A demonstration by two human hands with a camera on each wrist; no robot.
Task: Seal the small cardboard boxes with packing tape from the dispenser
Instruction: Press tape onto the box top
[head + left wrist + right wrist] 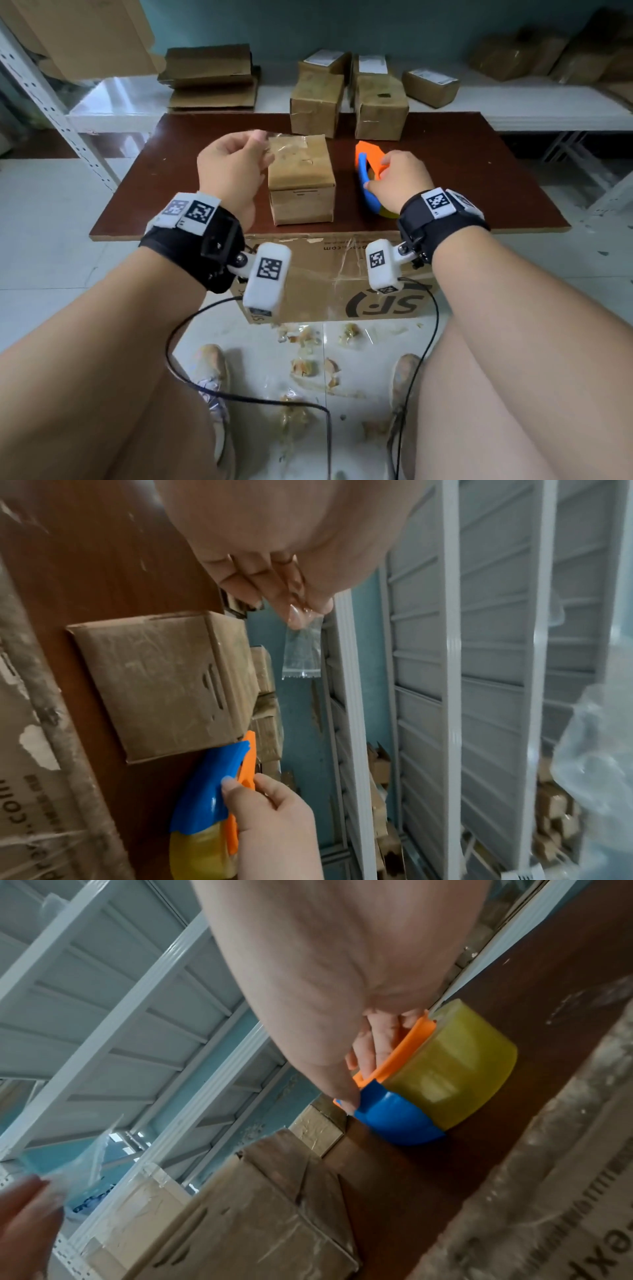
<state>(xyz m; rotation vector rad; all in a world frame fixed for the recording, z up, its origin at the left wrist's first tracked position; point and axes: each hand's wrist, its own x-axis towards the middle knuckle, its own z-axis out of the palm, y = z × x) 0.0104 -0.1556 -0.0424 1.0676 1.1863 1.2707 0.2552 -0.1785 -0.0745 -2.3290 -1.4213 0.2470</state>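
A small cardboard box point(300, 178) point(161, 680) point(260, 1213) stands in the middle of the brown board point(164, 178). My left hand point(236, 161) point(291, 599) hovers beside the box's left top corner and pinches a short cut strip of clear tape point(274, 147) point(301, 650) point(82, 1175) between thumb and fingers. My right hand point(397, 181) point(363, 1047) grips the orange and blue tape dispenser point(370, 171) point(219, 783) point(397, 1104), which rests on the board to the right of the box. Its yellowish tape roll point(459, 1066) point(198, 850) sits toward me.
Two taller boxes point(317, 101) point(380, 108) stand at the board's far edge, more boxes behind them on a white shelf point(513, 106). Flattened cardboard point(209, 78) lies at back left. A large carton point(335, 277) props up the board. Tape scraps litter the floor point(308, 363).
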